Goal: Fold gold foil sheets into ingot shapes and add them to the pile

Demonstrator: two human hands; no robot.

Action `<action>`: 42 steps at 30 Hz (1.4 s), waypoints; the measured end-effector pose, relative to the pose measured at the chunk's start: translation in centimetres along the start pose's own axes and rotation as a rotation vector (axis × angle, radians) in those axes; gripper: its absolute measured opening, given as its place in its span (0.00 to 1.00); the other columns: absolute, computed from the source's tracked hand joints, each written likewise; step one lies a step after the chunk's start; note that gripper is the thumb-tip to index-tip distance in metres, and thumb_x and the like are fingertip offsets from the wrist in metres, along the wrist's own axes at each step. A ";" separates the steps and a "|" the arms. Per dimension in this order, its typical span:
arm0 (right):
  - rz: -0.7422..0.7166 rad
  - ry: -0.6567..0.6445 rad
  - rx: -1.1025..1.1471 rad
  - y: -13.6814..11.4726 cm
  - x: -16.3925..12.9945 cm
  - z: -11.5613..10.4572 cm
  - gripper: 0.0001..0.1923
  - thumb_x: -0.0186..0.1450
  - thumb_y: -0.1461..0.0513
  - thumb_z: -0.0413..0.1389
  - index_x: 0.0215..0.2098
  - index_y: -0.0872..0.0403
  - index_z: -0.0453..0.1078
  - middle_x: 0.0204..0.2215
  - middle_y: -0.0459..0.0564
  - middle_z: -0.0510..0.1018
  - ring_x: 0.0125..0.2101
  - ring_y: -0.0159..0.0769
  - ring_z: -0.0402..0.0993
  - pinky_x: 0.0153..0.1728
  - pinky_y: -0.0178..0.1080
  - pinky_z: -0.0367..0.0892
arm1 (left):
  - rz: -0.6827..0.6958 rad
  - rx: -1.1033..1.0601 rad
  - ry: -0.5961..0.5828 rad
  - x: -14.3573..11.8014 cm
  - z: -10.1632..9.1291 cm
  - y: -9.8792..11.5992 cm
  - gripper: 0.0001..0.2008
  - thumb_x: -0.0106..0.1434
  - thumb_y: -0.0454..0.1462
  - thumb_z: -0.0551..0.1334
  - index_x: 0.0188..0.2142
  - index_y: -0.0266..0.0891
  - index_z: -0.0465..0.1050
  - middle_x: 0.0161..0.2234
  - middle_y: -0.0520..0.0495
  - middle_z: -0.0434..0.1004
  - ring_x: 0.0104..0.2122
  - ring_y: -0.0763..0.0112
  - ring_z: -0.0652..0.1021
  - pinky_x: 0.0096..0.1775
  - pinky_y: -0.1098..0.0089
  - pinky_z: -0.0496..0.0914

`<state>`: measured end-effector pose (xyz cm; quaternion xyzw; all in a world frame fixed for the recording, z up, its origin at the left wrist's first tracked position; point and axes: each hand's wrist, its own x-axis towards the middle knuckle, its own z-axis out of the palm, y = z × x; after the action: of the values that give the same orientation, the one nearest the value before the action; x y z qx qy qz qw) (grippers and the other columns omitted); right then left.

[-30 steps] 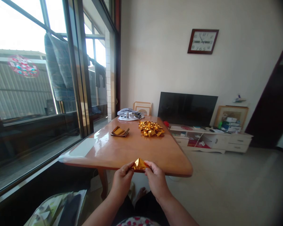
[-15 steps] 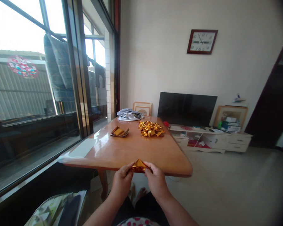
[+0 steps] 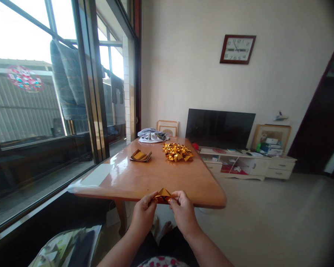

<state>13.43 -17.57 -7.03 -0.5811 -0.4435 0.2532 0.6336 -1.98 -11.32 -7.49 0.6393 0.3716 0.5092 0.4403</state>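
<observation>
Between my two hands is a folded piece of gold foil paper (image 3: 163, 194), peaked in the middle, held near the table's front edge. My left hand (image 3: 143, 211) pinches its left end. On the other side my right hand (image 3: 184, 212) grips the right end between thumb and fingers. Farther back on the table lies a pile of folded gold foil pieces (image 3: 178, 152). To its left sits a small stack of gold and brown paper sheets (image 3: 140, 155).
The wooden table (image 3: 156, 178) reaches away from me, with folded clothes (image 3: 153, 135) at its far end. A glass window (image 3: 39, 111) runs along the left. Behind stand a television (image 3: 219, 129) and a white cabinet (image 3: 278, 167). A bag (image 3: 69, 246) is at lower left.
My right fingers have shifted slightly on the foil's right end, the index finger lifting and curling. The left hand keeps its pinch. The pile and the sheets stay put.
</observation>
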 end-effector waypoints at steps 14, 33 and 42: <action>-0.034 -0.033 -0.080 -0.5 -0.2 -0.4 0.11 0.64 0.54 0.57 0.38 0.53 0.76 0.31 0.50 0.82 0.30 0.42 0.76 0.32 0.39 0.68 | 0.022 0.031 -0.038 -0.1 -0.3 0.6 0.16 0.60 0.39 0.62 0.45 0.38 0.83 0.44 0.42 0.85 0.46 0.53 0.82 0.53 0.58 0.72; -0.107 -0.037 -0.137 -0.1 0.3 -0.4 0.18 0.66 0.55 0.54 0.48 0.51 0.79 0.43 0.53 0.84 0.42 0.46 0.81 0.44 0.43 0.74 | 0.011 0.044 -0.049 -0.1 0.0 0.8 0.17 0.60 0.40 0.63 0.46 0.40 0.83 0.45 0.43 0.85 0.49 0.52 0.81 0.54 0.59 0.71; 0.017 0.026 -0.069 0.8 0.5 -0.3 0.16 0.63 0.52 0.56 0.42 0.54 0.76 0.30 0.51 0.83 0.30 0.43 0.80 0.33 0.40 0.72 | -0.077 -0.034 -0.031 -0.1 -0.2 0.7 0.19 0.59 0.44 0.64 0.45 0.36 0.83 0.41 0.41 0.86 0.41 0.53 0.81 0.46 0.60 0.73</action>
<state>14.08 -17.14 -7.66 -0.6097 -0.4387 0.2357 0.6166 -2.21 -11.61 -6.84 0.6246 0.3806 0.4882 0.4760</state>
